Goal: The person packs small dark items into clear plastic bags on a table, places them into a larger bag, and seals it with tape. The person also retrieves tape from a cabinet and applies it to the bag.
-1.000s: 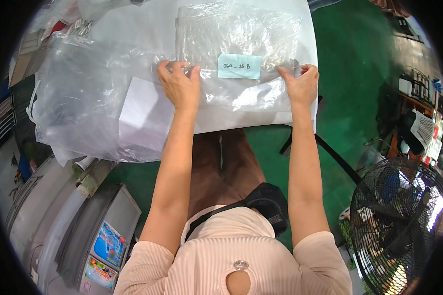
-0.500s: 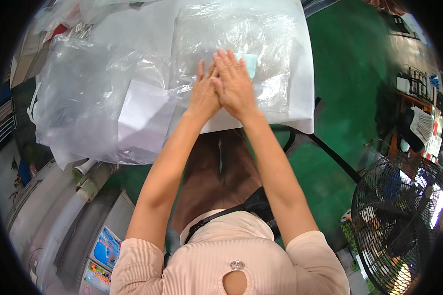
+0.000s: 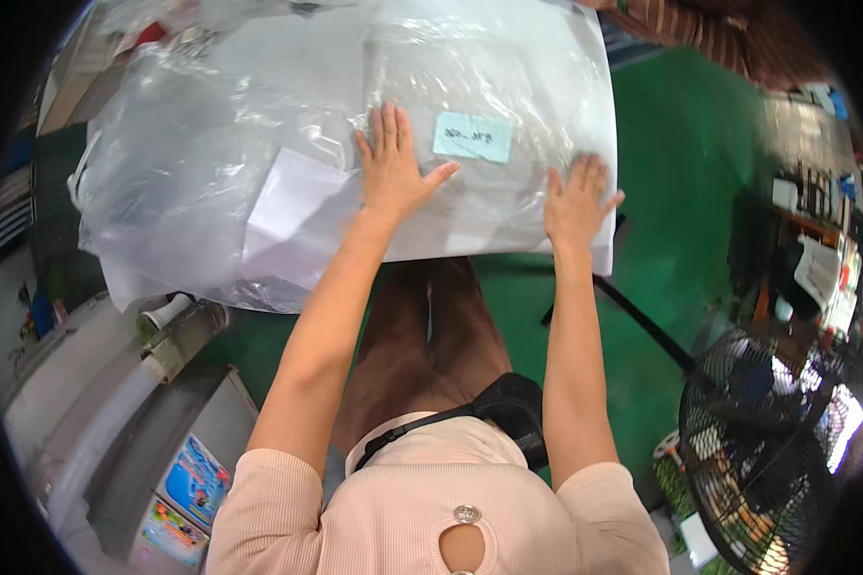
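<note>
A clear plastic bag [image 3: 470,72] lies flat on the white-covered table [image 3: 460,240] in front of me. Toward its middle shows a light blue label [image 3: 473,136] with handwriting. My left hand [image 3: 393,168] rests palm down on the bag's left edge, fingers spread and thumb pointing toward the label. At the bag's right side, my right hand [image 3: 577,201] lies flat near the table's edge, its fingers apart. Neither hand grips anything. Left of my left hand are a larger crumpled clear plastic bag [image 3: 182,172] and a white sheet [image 3: 297,216].
A black caged fan [image 3: 786,441] stands at the lower right. Behind it are cluttered shelves [image 3: 820,240]. A dark table leg [image 3: 642,321] juts over the green floor [image 3: 681,163]. Brown striped cloth [image 3: 729,34] shows at the far right, and a pale machine or cabinet [image 3: 177,402] at the lower left.
My hands were together over the bag, partly covering the label. Now they are apart, the left at the bag's left edge and the right at its right side, leaving the label uncovered.
</note>
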Demonstrator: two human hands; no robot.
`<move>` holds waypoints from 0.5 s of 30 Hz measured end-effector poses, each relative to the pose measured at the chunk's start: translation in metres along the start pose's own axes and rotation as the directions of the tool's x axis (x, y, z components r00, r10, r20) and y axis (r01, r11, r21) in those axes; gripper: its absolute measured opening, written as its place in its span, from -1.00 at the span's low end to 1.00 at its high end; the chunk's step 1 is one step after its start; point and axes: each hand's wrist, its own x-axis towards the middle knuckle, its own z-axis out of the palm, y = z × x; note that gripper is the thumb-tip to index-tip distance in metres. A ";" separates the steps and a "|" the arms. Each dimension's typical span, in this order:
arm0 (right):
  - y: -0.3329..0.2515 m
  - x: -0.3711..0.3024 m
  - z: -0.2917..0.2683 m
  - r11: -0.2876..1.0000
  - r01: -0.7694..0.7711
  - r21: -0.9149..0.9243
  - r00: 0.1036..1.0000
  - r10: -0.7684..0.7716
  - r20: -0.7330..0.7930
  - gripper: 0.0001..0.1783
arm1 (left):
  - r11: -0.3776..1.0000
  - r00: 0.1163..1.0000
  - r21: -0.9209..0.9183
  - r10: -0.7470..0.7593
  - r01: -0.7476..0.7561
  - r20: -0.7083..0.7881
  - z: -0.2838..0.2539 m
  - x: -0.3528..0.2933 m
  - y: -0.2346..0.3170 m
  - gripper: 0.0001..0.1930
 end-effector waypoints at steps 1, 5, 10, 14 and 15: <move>-0.010 0.001 -0.007 0.997 0.064 0.033 0.994 -0.060 -0.095 -0.34 | 0.998 0.996 0.014 0.062 -0.061 -0.064 0.007 -0.005 0.000 -0.12; -0.078 -0.011 -0.009 0.868 0.435 0.238 0.896 -0.393 -0.207 -0.38 | 0.957 0.967 0.143 0.243 -0.251 0.074 0.007 -0.003 0.029 -0.32; -0.072 0.002 0.007 0.853 0.458 0.250 0.889 -0.440 -0.126 -0.36 | 0.997 0.998 -0.061 0.052 -0.050 0.031 0.011 -0.005 0.013 -0.27; -0.055 -0.004 0.003 0.954 0.272 0.127 0.962 -0.265 -0.070 -0.24 | 0.985 0.982 -0.036 -0.167 0.171 0.089 -0.010 -0.007 0.016 -0.12; -0.050 -0.005 0.000 0.970 0.218 0.109 0.976 -0.214 -0.051 -0.21 | 0.975 0.967 -0.002 -0.220 0.222 0.128 -0.016 -0.007 0.017 -0.08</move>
